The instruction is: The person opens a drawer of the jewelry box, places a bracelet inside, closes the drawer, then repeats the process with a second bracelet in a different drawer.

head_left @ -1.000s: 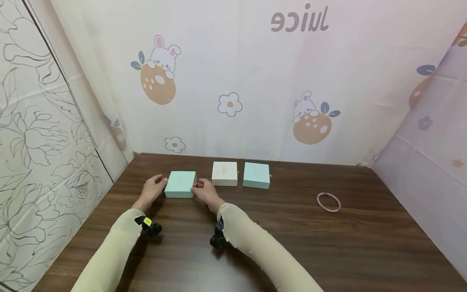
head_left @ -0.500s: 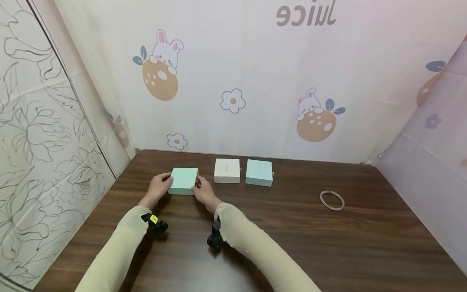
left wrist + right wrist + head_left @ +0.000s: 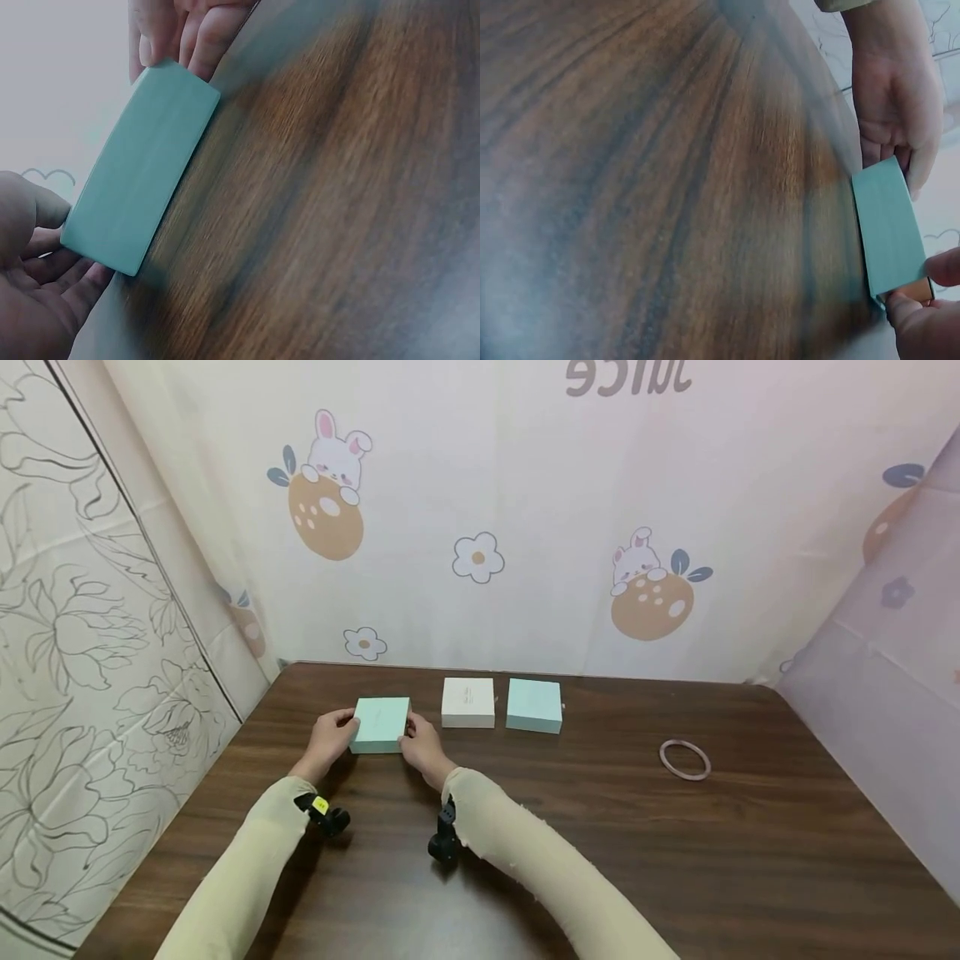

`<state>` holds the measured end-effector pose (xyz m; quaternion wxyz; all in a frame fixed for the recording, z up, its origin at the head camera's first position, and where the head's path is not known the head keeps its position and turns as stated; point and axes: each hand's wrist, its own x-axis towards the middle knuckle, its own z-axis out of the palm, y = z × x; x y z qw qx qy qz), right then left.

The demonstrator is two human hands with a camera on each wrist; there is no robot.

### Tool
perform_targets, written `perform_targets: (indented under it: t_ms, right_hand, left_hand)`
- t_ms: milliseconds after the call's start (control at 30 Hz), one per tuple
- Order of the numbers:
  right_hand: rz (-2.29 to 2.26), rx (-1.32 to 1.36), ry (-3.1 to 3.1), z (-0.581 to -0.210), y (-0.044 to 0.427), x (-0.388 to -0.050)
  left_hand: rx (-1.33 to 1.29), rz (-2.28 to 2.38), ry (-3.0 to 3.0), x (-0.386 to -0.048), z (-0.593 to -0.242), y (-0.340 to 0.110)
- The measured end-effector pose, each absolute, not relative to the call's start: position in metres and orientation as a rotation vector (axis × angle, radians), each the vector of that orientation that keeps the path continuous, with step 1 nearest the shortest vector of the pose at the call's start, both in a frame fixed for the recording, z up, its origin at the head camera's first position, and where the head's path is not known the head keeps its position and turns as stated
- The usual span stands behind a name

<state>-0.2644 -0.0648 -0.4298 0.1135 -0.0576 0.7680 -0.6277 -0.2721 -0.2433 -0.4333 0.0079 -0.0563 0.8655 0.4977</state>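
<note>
A mint-green drawer-style box (image 3: 381,725) is held between both hands at the left of the table. My left hand (image 3: 330,743) grips its left end, thumb on the near corner and fingers behind, as the left wrist view shows the hand (image 3: 34,277) at the box's end (image 3: 142,169). At the opposite end, my right hand (image 3: 426,750) pinches the box. In the right wrist view, an orange-brown end face shows between the right hand's thumb and finger (image 3: 926,322) on the box (image 3: 889,225). Part of that end is hidden by the fingers.
To the right of the held box lie a white box (image 3: 468,702) and a light-blue box (image 3: 534,705), each with a small tab on its right side. A pale pink ring (image 3: 685,760) lies farther right on the dark wooden table (image 3: 600,810). Printed curtains stand behind and beside it.
My left hand has closed in from beside the box to grip its left end. The box has shifted slightly right and squared up. The right hand stays at its right end; the view has tilted.
</note>
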Motion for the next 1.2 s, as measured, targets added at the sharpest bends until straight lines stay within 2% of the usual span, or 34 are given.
perform_targets:
  t_ms: [833, 1200]
  right_hand:
    - [-1.829, -0.205, 2.224, -0.402, 0.003, -0.210]
    - [-1.843, -0.237, 2.193, -0.405, 0.058, -0.185]
  left_hand:
    - [-0.155, 1.664, 2.736, -0.220, -0.412, -0.179]
    - [-0.122, 1.797, 2.693, -0.196, -0.420, -0.131]
